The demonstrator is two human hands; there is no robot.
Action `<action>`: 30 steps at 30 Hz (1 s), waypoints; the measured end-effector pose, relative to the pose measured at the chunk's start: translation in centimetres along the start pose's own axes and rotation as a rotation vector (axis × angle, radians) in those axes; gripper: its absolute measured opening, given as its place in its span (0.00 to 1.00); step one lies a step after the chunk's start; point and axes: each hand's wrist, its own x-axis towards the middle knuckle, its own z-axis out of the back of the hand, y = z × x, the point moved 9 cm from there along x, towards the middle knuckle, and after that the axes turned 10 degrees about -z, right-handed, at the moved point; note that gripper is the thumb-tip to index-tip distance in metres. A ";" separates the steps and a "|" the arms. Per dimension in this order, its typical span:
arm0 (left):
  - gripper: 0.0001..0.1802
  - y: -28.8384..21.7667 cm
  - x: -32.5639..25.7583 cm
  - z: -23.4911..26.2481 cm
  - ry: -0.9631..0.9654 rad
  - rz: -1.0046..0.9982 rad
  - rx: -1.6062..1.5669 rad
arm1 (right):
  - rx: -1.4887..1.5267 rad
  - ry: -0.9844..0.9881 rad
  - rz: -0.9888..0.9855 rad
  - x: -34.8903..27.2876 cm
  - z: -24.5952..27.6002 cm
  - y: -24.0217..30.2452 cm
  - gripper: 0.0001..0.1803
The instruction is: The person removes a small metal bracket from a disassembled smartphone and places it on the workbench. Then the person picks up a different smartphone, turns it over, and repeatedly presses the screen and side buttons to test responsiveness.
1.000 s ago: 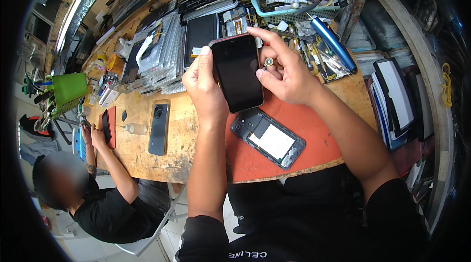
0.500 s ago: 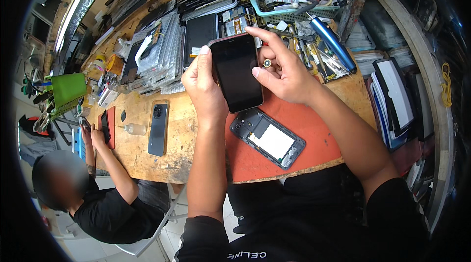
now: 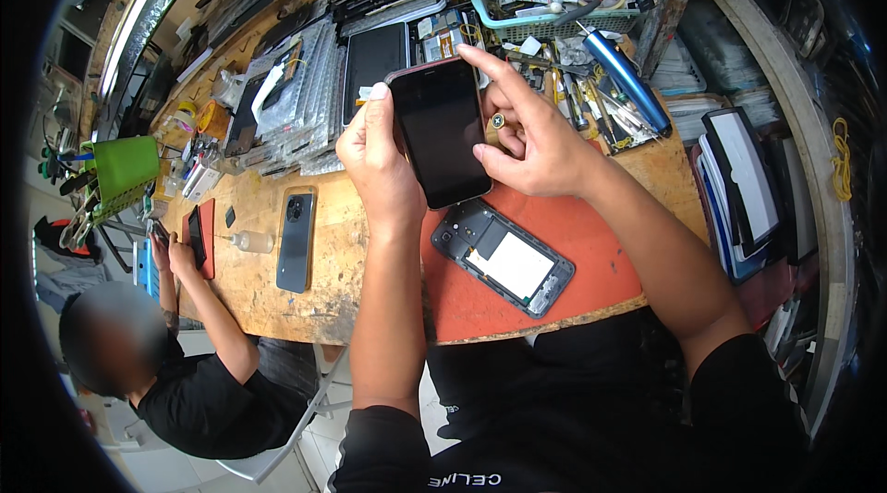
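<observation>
A smartphone with a dark, unlit screen is held up over the red mat, its top tilted left. My left hand is closed around its left side, thumb near the upper left corner. My right hand grips the opposite side, with the index finger at the top right corner and the thumb at the right edge. A gold-coloured, round-ended piece shows among my curled right fingers; its other end is hidden. Below the phone, an opened phone body with a white rectangle inside lies on the red mat.
Another phone lies left on the wooden table beside a small clear bottle. Stacked phone parts, a tool basket and a blue cylindrical tool stand behind. At left, a seated person handles a phone.
The held phone and both hands have shifted slightly left. My right thumb has slid a little down the phone's right edge. The opened phone body stays on the mat.
</observation>
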 end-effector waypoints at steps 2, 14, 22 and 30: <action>0.20 -0.2 0.0 0.0 -0.006 -0.017 -0.005 | -0.032 0.005 0.000 0.1 -0.3 0.0 0.58; 0.20 -0.1 0.0 0.0 -0.007 -0.014 -0.005 | -0.002 -0.003 0.046 -0.1 -0.5 0.2 0.55; 0.20 -0.3 0.0 -0.2 -0.007 -0.015 0.004 | 0.022 -0.041 0.065 0.2 -0.1 0.1 0.45; 0.20 -0.1 -0.1 -0.1 -0.005 -0.013 -0.008 | 0.067 -0.063 0.109 0.2 0.2 0.2 0.44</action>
